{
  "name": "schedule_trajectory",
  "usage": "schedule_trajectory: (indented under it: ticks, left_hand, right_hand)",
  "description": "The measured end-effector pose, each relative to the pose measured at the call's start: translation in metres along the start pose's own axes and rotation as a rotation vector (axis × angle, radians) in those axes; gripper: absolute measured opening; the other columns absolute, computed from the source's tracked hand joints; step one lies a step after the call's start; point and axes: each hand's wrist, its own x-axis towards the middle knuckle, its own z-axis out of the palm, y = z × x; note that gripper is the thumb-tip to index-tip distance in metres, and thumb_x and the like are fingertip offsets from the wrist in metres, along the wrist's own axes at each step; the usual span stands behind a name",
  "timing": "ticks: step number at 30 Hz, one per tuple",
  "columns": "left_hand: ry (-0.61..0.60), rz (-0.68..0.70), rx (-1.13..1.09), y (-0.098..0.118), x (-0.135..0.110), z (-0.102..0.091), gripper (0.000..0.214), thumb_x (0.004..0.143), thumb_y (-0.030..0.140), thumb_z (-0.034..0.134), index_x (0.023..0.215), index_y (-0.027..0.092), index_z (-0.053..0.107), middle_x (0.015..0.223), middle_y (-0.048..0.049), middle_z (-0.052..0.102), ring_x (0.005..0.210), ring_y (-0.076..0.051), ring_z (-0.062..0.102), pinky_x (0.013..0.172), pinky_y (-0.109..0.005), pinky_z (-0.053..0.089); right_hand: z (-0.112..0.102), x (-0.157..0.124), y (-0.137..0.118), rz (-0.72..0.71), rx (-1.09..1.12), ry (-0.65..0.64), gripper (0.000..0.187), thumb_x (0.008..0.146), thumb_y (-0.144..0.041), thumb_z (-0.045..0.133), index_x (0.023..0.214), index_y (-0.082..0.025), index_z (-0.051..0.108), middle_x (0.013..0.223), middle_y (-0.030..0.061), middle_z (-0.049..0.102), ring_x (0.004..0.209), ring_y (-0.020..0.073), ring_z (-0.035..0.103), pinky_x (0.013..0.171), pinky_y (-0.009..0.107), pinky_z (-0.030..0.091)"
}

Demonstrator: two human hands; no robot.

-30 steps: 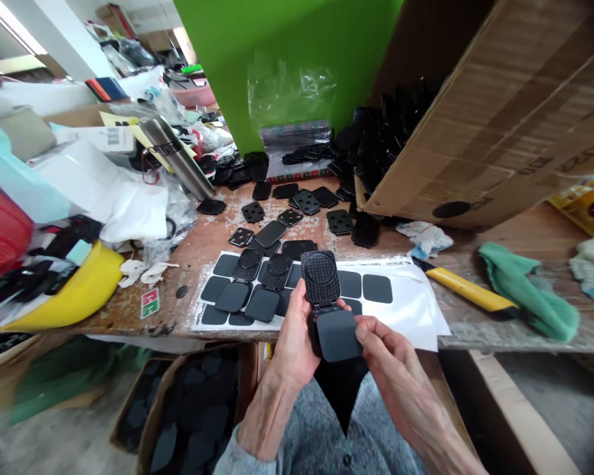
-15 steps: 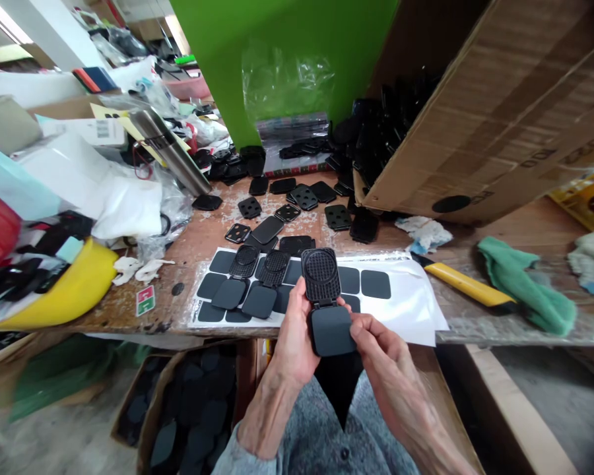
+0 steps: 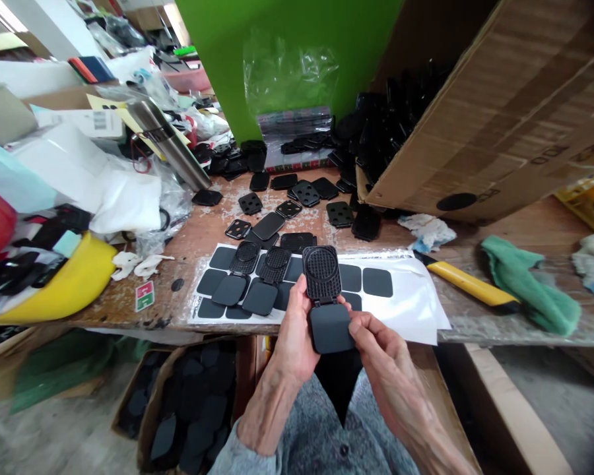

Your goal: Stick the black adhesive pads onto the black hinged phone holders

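The worker's left hand grips an opened, grid-patterned black plastic hinged case, presumably to steady it while the right hand pinches the adjacent edge of its smooth dark-grey rounded-square panel, a glossy white sheet on the bench just beyond both hands.

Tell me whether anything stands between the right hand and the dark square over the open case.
Nothing visible does: the right hand touches the dark square at its right edge; the left hand holds the open case from the other side.
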Motion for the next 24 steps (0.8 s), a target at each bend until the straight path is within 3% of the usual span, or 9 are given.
schedule_trajectory:
  ticks: [24]
  left_hand:
    - [0.001,0.026,0.020,0.0005,-0.0010,-0.0036,0.048,0.083,0.052,0.040,0.086,0.011,0.065,0.073,-0.0082,0.066,0.068,-0.018,0.063,0.065,-0.027,0.050]
  right_hand:
    - [0.0020,0.0026,0.0028,-0.081,-0.163,0.035,0.021,0.079,-0.040,0.058,0.071,-0.021,0.052,0.104,0.0062,0.063,0.117,0.0203,0.046,0.101,0.035,0.028]
